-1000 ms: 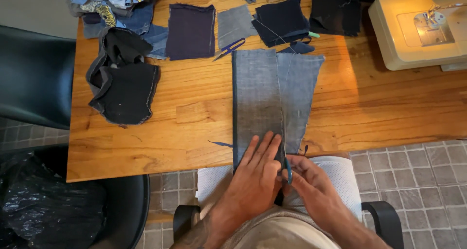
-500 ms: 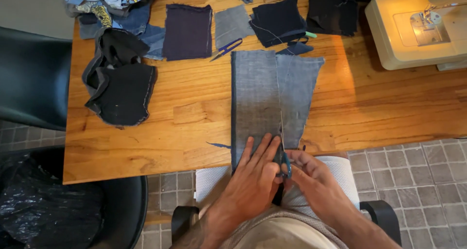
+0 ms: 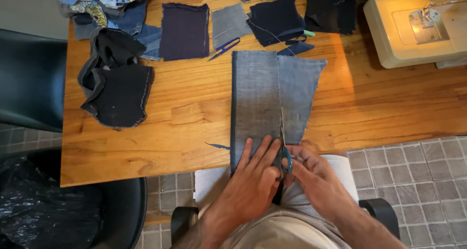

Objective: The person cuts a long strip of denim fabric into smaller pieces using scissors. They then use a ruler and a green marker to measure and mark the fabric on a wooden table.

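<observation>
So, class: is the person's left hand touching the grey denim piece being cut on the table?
Touching. The head view shows the left hand lying flat on the grey denim piece, fingers spread over its near end, beside the scissors.

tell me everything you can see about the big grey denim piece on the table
The large grey-blue denim piece lies flat on the orange-brown wooden table, its near end hanging over the table's front edge. It looks like woven denim, a darker straight-edged panel on the left and a lighter, flared panel on the right. The left hand presses flat on its near end; the right hand works blue-handled scissors along the line between the panels.
</observation>
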